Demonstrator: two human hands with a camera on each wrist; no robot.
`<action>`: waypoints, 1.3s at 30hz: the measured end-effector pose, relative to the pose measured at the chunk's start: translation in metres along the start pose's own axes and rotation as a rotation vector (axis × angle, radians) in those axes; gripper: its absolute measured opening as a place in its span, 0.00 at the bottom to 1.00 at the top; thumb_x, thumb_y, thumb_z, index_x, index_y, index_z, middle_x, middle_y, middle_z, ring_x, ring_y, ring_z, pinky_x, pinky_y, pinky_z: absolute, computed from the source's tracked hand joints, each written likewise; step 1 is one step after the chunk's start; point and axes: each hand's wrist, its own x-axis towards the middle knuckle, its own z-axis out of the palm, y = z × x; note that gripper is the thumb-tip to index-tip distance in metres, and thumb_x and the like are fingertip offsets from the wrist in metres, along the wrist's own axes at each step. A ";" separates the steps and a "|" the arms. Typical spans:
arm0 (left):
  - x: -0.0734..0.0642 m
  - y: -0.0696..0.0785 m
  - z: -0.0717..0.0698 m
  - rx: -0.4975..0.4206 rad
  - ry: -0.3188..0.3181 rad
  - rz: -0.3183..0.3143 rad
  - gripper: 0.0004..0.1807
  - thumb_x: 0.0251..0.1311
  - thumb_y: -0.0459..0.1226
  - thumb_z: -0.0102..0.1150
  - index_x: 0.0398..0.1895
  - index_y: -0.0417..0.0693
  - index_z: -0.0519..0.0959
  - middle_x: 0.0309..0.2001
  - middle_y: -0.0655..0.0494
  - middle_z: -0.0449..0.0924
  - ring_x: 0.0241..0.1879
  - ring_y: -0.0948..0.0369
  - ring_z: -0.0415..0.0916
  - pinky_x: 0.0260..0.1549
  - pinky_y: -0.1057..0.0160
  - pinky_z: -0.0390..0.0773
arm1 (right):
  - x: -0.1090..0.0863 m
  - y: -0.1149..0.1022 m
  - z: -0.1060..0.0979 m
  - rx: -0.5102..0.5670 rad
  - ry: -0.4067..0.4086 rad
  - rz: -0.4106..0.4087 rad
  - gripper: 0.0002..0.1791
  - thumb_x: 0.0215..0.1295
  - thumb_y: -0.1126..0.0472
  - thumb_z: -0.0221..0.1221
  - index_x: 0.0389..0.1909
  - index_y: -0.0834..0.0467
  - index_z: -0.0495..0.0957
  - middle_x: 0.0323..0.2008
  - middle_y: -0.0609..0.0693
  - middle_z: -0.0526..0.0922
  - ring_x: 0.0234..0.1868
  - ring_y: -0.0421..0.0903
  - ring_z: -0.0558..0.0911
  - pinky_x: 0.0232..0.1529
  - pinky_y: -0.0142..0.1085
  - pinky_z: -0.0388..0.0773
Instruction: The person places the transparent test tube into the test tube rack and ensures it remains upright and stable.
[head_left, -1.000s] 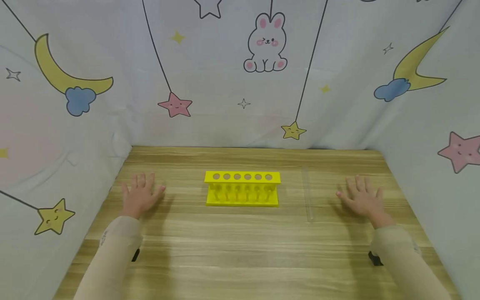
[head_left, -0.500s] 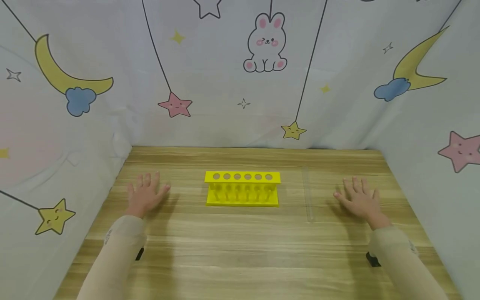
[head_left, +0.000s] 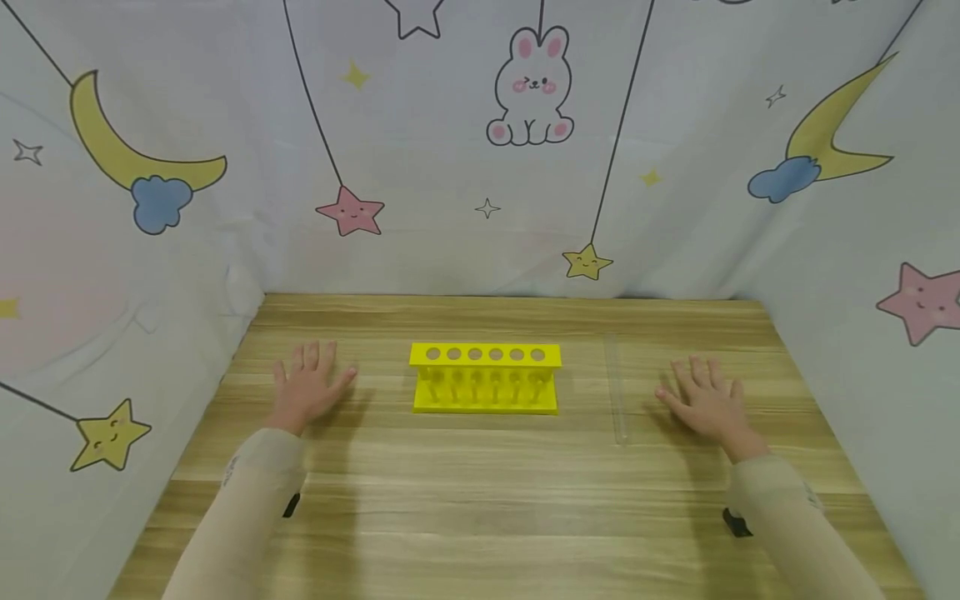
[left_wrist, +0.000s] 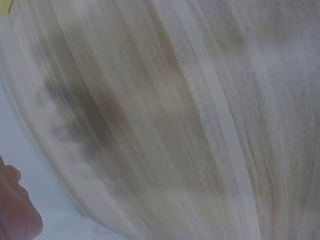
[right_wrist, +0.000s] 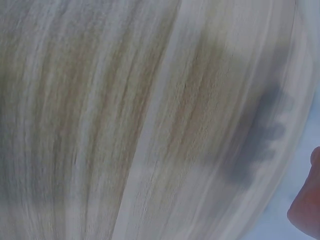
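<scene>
Rack point(head_left: 494, 382): yel., upright
Tube point(head_left: 616, 389): clear, flat, rack's R
L hand point(head_left: 307, 392): spread wide, rack's L
R hand point(head_left: 709, 407): spread wide, nr tube

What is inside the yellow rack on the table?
In the yellow rack, nothing stands in the six top holes; yellow pegs rise from the base. The top shelf hides part of the inside toward the back.
</scene>
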 end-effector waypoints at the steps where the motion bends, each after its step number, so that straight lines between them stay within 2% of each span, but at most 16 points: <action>1: 0.000 0.000 0.000 -0.003 -0.001 0.000 0.42 0.61 0.61 0.27 0.69 0.43 0.41 0.68 0.33 0.35 0.66 0.36 0.27 0.56 0.33 0.25 | 0.000 -0.001 0.000 0.001 0.000 0.000 0.45 0.60 0.30 0.34 0.68 0.57 0.43 0.68 0.65 0.39 0.67 0.66 0.34 0.54 0.70 0.29; 10: 0.005 0.006 -0.006 0.009 0.013 0.005 0.43 0.60 0.64 0.25 0.69 0.45 0.41 0.67 0.33 0.38 0.66 0.36 0.29 0.57 0.33 0.27 | 0.007 -0.008 -0.005 0.004 0.025 -0.007 0.45 0.60 0.30 0.35 0.69 0.56 0.41 0.68 0.64 0.38 0.68 0.65 0.33 0.55 0.69 0.29; 19: 0.011 0.022 -0.012 -0.018 -0.010 0.018 0.47 0.56 0.68 0.18 0.69 0.45 0.38 0.68 0.35 0.32 0.66 0.38 0.25 0.56 0.34 0.24 | 0.015 -0.017 -0.007 -0.008 0.071 -0.027 0.43 0.61 0.32 0.35 0.69 0.54 0.40 0.68 0.64 0.38 0.68 0.65 0.34 0.55 0.69 0.29; 25: 0.015 0.026 -0.007 -0.018 -0.022 0.013 0.46 0.57 0.67 0.19 0.69 0.47 0.36 0.68 0.37 0.29 0.66 0.39 0.22 0.56 0.34 0.22 | 0.018 -0.021 -0.006 0.011 0.071 -0.033 0.43 0.61 0.32 0.35 0.69 0.54 0.39 0.69 0.62 0.34 0.68 0.63 0.32 0.55 0.69 0.29; 30: 0.019 0.027 -0.002 -0.025 -0.008 0.013 0.46 0.56 0.68 0.18 0.69 0.47 0.36 0.69 0.38 0.29 0.67 0.39 0.22 0.56 0.35 0.22 | 0.020 -0.025 -0.006 0.023 0.073 -0.037 0.43 0.61 0.32 0.35 0.69 0.52 0.36 0.69 0.60 0.31 0.68 0.62 0.30 0.55 0.69 0.29; 37: 0.021 0.034 0.002 -0.065 0.008 0.021 0.41 0.62 0.61 0.27 0.69 0.47 0.37 0.69 0.38 0.31 0.67 0.39 0.25 0.57 0.35 0.24 | 0.024 -0.034 -0.004 0.030 0.073 -0.041 0.43 0.61 0.32 0.37 0.69 0.52 0.38 0.69 0.60 0.33 0.69 0.61 0.32 0.56 0.68 0.30; 39: 0.021 0.036 0.004 -0.069 0.011 0.022 0.41 0.62 0.61 0.26 0.69 0.47 0.38 0.69 0.38 0.32 0.67 0.39 0.25 0.58 0.35 0.25 | 0.026 -0.035 -0.002 0.028 0.073 -0.047 0.43 0.61 0.32 0.36 0.69 0.53 0.38 0.69 0.60 0.34 0.68 0.62 0.33 0.56 0.68 0.30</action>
